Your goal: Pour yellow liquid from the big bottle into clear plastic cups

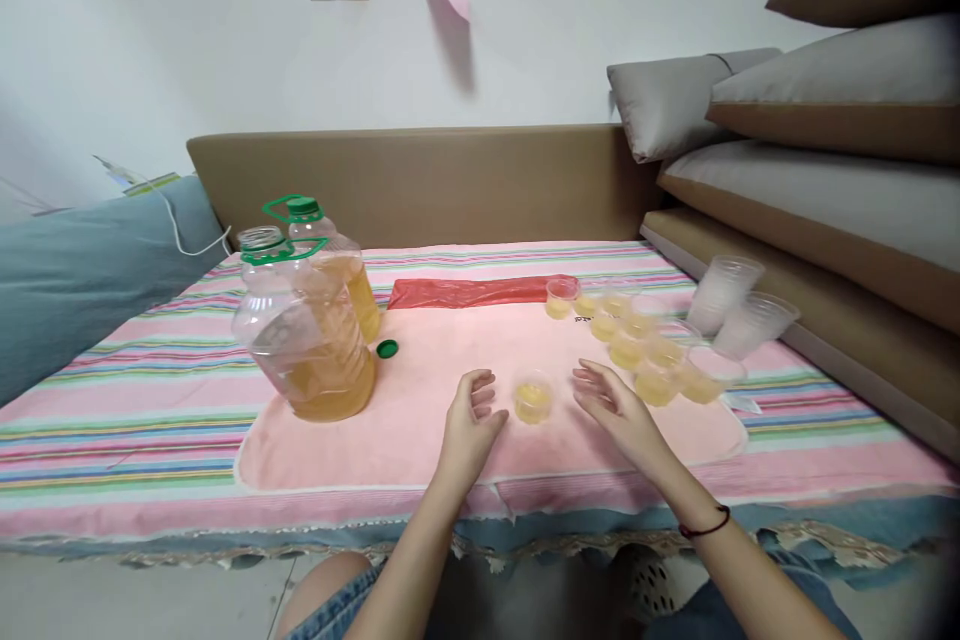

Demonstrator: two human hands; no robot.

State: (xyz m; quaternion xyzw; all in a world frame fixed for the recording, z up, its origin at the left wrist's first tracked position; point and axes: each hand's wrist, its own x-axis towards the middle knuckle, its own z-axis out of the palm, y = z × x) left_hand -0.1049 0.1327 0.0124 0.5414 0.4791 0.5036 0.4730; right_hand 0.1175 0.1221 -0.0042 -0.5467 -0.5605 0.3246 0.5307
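Observation:
A small clear plastic cup (532, 401) with yellow liquid stands on the pink mat (427, 440), between my two hands. My left hand (474, 422) is just left of the cup, fingers curved and apart, holding nothing. On the cup's right side, my right hand (613, 410) hovers with spread fingers, not touching it. Several more cups of yellow liquid (656, 382) stand grouped beyond my right hand. To the left, an uncapped large bottle (322, 375) of yellow liquid stands in front of a second bottle (363, 295) with a green cap on.
A loose green cap (387, 349) lies beside the bottles. A folded red plastic bag (480, 293) lies behind the mat. Two stacks of empty cups (752, 322) lean at the right, near piled cushions (825, 190). A blue pillow (105, 260) lies at the left.

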